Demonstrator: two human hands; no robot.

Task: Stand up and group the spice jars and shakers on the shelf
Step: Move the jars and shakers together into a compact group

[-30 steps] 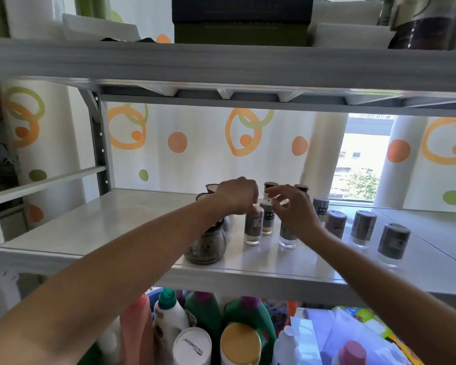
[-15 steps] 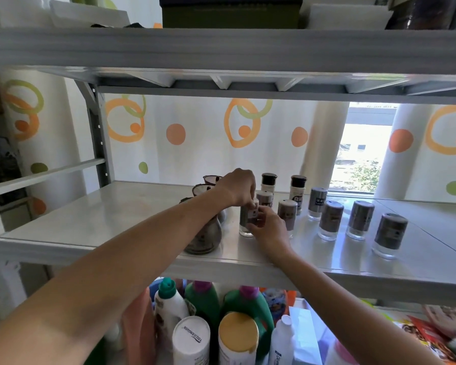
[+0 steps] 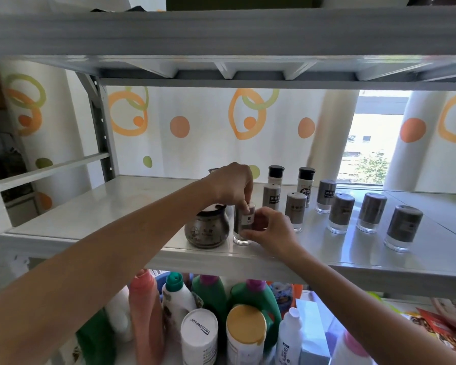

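Head view: one shelf (image 3: 90, 222), pale and glossy. Item in handling: shaker (image 3: 244, 227), grey top, clear base, upright near the front edge, just beside a brown glass pot (image 3: 207, 229) on its left. Hands: left hand (image 3: 231, 187) reaches from above, fingers curled down and pinching the shaker's top; right hand (image 3: 273, 231) has fingers curled round the shaker's side. Further stock, upright, to the right: six grey-topped shakers (image 3: 341, 213), loosely spaced and apart from one another; two black-capped bottles (image 3: 306, 183) at the back. Lower level: detergent bottles (image 3: 208, 291), packed close together.
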